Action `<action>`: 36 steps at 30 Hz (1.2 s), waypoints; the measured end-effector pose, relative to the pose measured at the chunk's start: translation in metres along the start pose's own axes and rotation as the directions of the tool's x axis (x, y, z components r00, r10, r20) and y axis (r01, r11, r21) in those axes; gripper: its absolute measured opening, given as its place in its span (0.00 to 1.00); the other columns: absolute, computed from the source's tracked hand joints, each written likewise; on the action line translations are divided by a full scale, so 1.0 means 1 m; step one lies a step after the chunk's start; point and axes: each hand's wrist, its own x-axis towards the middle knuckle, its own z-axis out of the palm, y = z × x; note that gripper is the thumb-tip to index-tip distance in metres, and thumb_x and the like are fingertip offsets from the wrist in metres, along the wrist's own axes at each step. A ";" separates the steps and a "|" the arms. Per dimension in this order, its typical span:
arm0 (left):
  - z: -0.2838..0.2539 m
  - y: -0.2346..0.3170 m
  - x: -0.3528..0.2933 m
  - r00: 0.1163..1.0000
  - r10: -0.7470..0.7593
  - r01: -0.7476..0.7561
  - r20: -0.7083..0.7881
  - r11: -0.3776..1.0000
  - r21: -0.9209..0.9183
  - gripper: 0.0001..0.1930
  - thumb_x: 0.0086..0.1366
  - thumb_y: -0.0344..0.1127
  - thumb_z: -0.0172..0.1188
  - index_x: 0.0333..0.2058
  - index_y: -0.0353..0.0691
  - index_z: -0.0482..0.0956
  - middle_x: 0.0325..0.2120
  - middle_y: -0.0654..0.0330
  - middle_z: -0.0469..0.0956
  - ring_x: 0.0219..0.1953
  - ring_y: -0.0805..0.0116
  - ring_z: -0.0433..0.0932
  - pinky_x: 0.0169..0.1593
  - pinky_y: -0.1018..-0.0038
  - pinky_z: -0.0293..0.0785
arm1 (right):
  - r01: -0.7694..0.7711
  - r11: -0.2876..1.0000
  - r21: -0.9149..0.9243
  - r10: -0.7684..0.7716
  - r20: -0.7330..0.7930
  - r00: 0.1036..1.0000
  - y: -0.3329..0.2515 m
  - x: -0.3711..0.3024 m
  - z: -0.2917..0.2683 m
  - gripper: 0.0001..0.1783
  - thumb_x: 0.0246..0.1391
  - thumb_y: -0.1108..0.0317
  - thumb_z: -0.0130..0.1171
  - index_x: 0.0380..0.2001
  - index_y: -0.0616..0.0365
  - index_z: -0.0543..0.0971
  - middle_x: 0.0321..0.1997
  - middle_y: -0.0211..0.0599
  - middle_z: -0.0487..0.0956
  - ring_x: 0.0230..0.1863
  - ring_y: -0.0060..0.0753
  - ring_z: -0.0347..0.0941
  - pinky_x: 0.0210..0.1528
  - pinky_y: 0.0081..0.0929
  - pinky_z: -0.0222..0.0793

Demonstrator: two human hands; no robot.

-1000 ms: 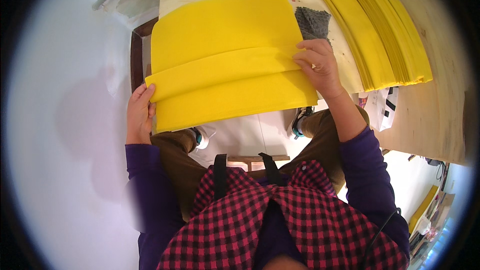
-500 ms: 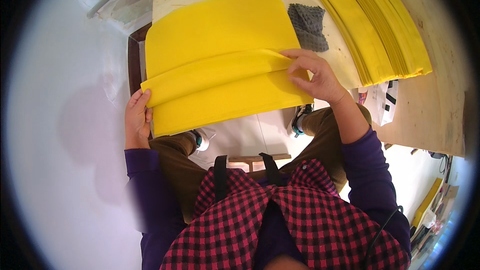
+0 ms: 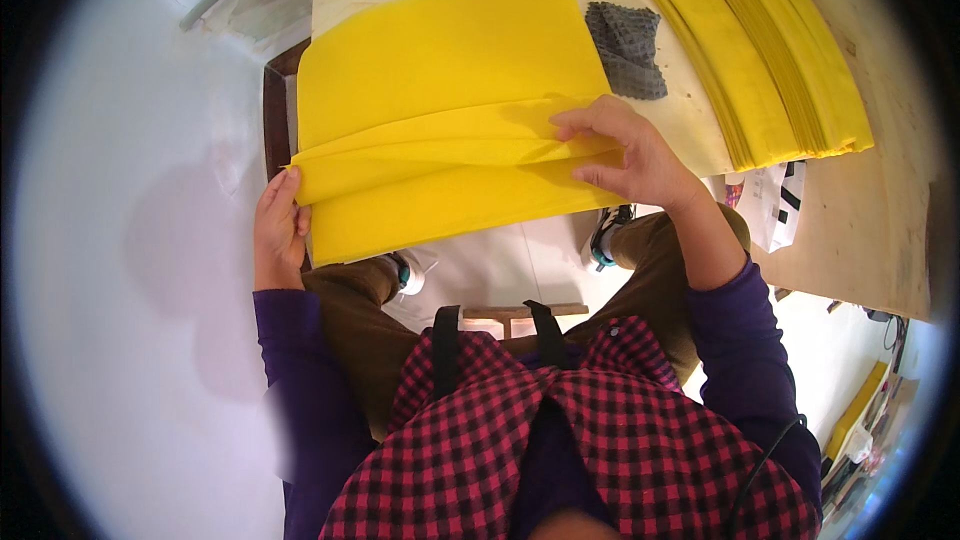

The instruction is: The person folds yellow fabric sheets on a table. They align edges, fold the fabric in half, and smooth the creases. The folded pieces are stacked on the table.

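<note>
A large yellow fabric sheet [image 3: 450, 45] lies on the table in front of me, on what looks like a stack of the same sheets. A folded band runs across it from left to right. My left hand [image 3: 281, 225] pinches the left end of that fold between thumb and fingers. Over the right end hovers my right hand [image 3: 630, 152], thumb and fingers apart, with the fingertips near or lightly touching the fabric. Nothing is gripped in it. Beneath the right fingers the fold is slightly rumpled.
A crumpled dark grey textured cloth [image 3: 627, 52] lies right of the sheet. Folded yellow fabric bundles [image 3: 760, 60] stand farther right on the wooden table [image 3: 870, 230]. A white bag [image 3: 768, 205] hangs below them. A white wall [image 3: 150, 240] borders my left side.
My right hand has opened from a pinch and shifted slightly left over the fold. The fold has flattened and creased under it. My left hand keeps its pinch at the left edge.
</note>
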 end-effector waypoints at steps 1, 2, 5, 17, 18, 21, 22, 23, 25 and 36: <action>0.000 0.001 -0.001 1.000 -0.014 0.014 -0.007 1.000 0.008 0.12 0.69 0.41 0.53 0.41 0.39 0.75 0.29 0.67 0.77 0.16 0.84 0.61 0.17 0.87 0.54 | 0.026 0.999 -0.024 -0.026 0.004 1.000 0.001 0.002 0.001 0.22 0.40 0.74 0.66 0.43 0.54 0.78 0.37 0.34 0.78 0.41 0.42 0.72 0.46 0.34 0.67; 0.001 0.001 -0.001 1.000 -0.021 0.021 0.000 1.000 0.008 0.12 0.69 0.42 0.53 0.40 0.39 0.76 0.29 0.68 0.76 0.17 0.85 0.61 0.18 0.87 0.54 | 0.050 0.998 -0.048 -0.050 0.009 0.999 0.001 0.003 0.003 0.20 0.39 0.74 0.66 0.41 0.54 0.79 0.35 0.33 0.78 0.40 0.42 0.71 0.45 0.34 0.66; 0.003 0.003 -0.003 1.000 -0.012 0.012 0.001 1.000 0.006 0.13 0.69 0.43 0.53 0.39 0.39 0.76 0.29 0.68 0.76 0.18 0.85 0.61 0.18 0.86 0.53 | 0.070 0.995 -0.072 -0.067 0.051 0.996 0.001 0.005 0.007 0.13 0.39 0.75 0.65 0.32 0.55 0.79 0.32 0.33 0.77 0.39 0.42 0.71 0.43 0.35 0.66; 0.004 0.006 -0.002 0.998 -0.051 0.052 0.022 0.997 -0.054 0.20 0.72 0.53 0.43 0.41 0.42 0.74 0.29 0.66 0.78 0.16 0.80 0.61 0.18 0.83 0.53 | 0.039 0.999 -0.020 -0.037 0.080 0.996 -0.005 0.004 0.010 0.09 0.42 0.77 0.63 0.29 0.57 0.75 0.30 0.36 0.76 0.38 0.44 0.71 0.41 0.35 0.67; 0.003 0.005 -0.001 0.999 -0.046 0.048 0.027 0.997 -0.065 0.20 0.72 0.53 0.43 0.40 0.42 0.74 0.30 0.66 0.78 0.16 0.80 0.61 0.18 0.83 0.53 | 0.034 0.999 -0.027 -0.031 0.086 0.996 -0.004 0.004 0.010 0.09 0.42 0.77 0.63 0.30 0.57 0.75 0.30 0.37 0.76 0.38 0.45 0.71 0.41 0.35 0.67; -0.001 0.003 0.000 0.997 -0.071 0.072 0.022 0.996 -0.057 0.22 0.71 0.54 0.43 0.42 0.40 0.74 0.30 0.65 0.78 0.17 0.81 0.63 0.18 0.83 0.54 | -0.008 1.000 -0.027 0.011 0.095 0.995 -0.003 0.003 0.011 0.09 0.43 0.76 0.62 0.30 0.57 0.75 0.30 0.37 0.76 0.37 0.46 0.71 0.40 0.36 0.68; -0.002 0.003 0.000 0.997 -0.053 0.056 0.053 0.997 -0.062 0.22 0.71 0.53 0.44 0.42 0.39 0.75 0.31 0.63 0.79 0.20 0.80 0.67 0.20 0.83 0.57 | -0.022 0.999 -0.030 0.025 0.093 0.995 -0.003 0.003 0.011 0.08 0.44 0.76 0.62 0.30 0.57 0.75 0.30 0.38 0.76 0.37 0.46 0.71 0.39 0.36 0.68; -0.004 0.004 0.000 0.996 -0.054 0.058 0.072 0.997 -0.059 0.22 0.71 0.52 0.45 0.41 0.37 0.76 0.32 0.61 0.80 0.23 0.79 0.70 0.22 0.83 0.61 | -0.036 0.999 -0.034 0.039 0.090 0.995 -0.003 0.003 0.012 0.08 0.44 0.76 0.62 0.30 0.57 0.75 0.30 0.38 0.76 0.37 0.46 0.71 0.39 0.36 0.68; -0.004 0.003 -0.001 0.996 -0.055 0.061 0.070 0.995 -0.077 0.21 0.70 0.49 0.47 0.42 0.35 0.76 0.34 0.57 0.80 0.30 0.74 0.75 0.29 0.81 0.67 | -0.044 0.998 -0.045 0.047 0.084 0.995 -0.004 0.003 0.012 0.08 0.45 0.76 0.61 0.30 0.57 0.75 0.30 0.38 0.75 0.37 0.45 0.71 0.39 0.36 0.68; -0.001 0.002 -0.002 0.999 -0.028 0.032 0.044 0.994 -0.107 0.22 0.69 0.50 0.49 0.43 0.33 0.76 0.37 0.52 0.80 0.38 0.66 0.79 0.39 0.75 0.75 | -0.152 0.988 0.011 0.151 0.025 0.988 -0.006 0.004 0.014 0.05 0.49 0.77 0.58 0.31 0.60 0.74 0.29 0.40 0.74 0.35 0.42 0.72 0.39 0.31 0.68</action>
